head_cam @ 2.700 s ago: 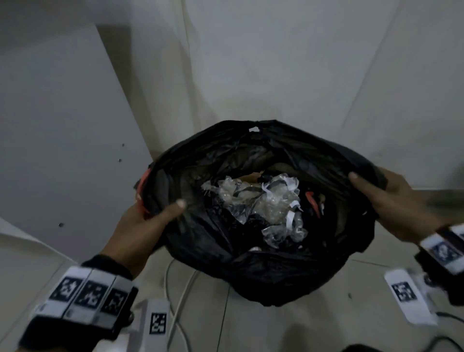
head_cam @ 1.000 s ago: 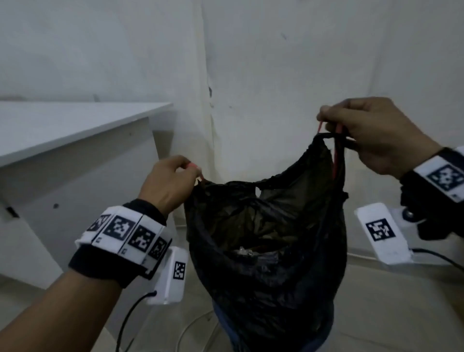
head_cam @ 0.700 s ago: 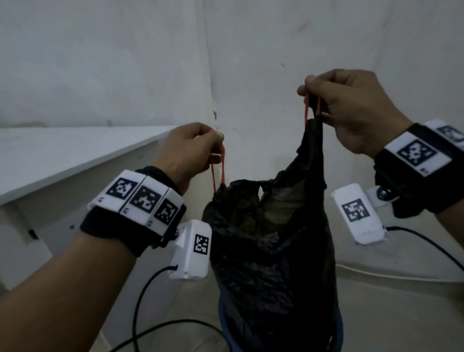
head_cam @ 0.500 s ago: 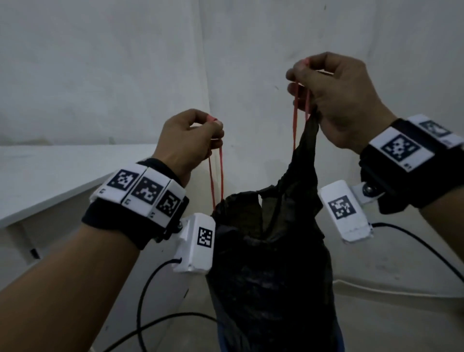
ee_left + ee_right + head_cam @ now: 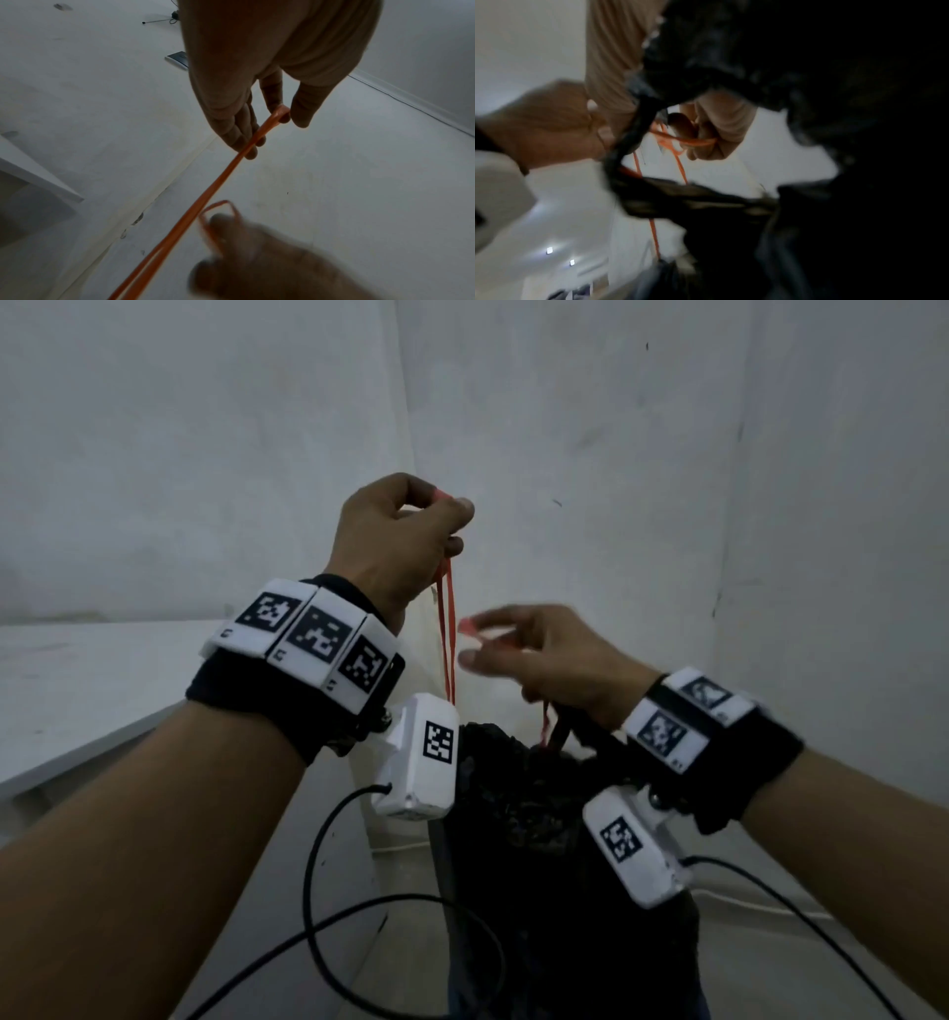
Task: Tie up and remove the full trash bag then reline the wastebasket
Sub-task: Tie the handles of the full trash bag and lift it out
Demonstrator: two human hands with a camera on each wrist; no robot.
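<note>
The left hand [image 5: 395,531] is raised, its thumb and fingers [image 5: 246,130] pinching the top of a thin orange-red plastic drawstring loop [image 5: 445,629]. That loop runs taut, straight down from the fingers, to the gathered mouth of the crinkled black plastic trash bag [image 5: 518,793]. The right hand [image 5: 554,660], lower and just beside the left, is blurred; its fingertips grasp a second orange-red drawstring loop [image 5: 480,631], which trails beneath the palm to the bag mouth. The bag hangs below both hands, between the wrists. Each wrist wears a black band with white coded marker blocks and a small white wired camera. A white bench [image 5: 77,680] stands left of the left hand, against pale walls.
</note>
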